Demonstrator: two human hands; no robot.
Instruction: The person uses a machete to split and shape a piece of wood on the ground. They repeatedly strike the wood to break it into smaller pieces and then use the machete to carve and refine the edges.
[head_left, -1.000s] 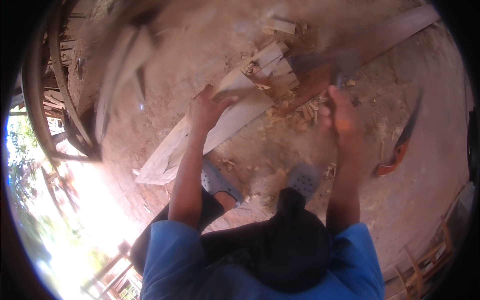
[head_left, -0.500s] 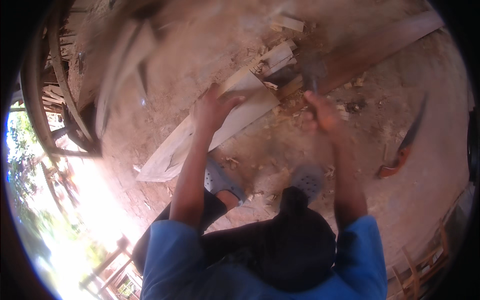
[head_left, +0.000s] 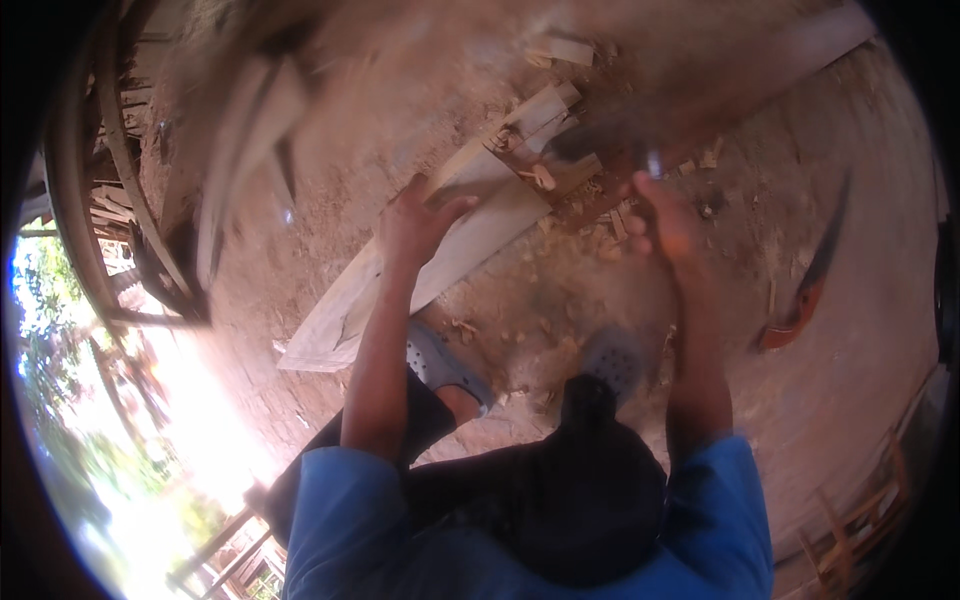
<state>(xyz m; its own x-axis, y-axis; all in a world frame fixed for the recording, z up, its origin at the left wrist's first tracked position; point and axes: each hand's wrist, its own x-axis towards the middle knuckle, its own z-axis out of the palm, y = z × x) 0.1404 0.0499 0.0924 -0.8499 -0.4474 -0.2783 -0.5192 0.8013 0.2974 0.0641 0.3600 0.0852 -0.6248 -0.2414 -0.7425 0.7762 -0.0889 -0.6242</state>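
Observation:
A long pale board [head_left: 334, 310] lies slanting across the dirt ground, with split pieces and chips [head_left: 535, 135] at its upper right end. My left hand [head_left: 410, 225] rests on the board, fingers bent over its far edge and thumb out. To its right, my right hand [head_left: 660, 225] is closed round a tool [head_left: 590, 140] whose dark head is blurred by motion, near the split end; its exact kind is unclear. A curved dark blade with an orange handle [head_left: 800, 310] lies on the ground at the right.
A reddish plank [head_left: 810, 50] runs to the upper right. Old boards and beams [head_left: 120, 200] stand at the left by a bright opening with foliage. My grey clogs [head_left: 440, 370] are below the board. A wooden frame [head_left: 840, 540] is at the lower right.
My right hand and the tool swung down leftward toward the split end, then the hand rose slightly rightward. My left hand stays on the board with only slight shifts.

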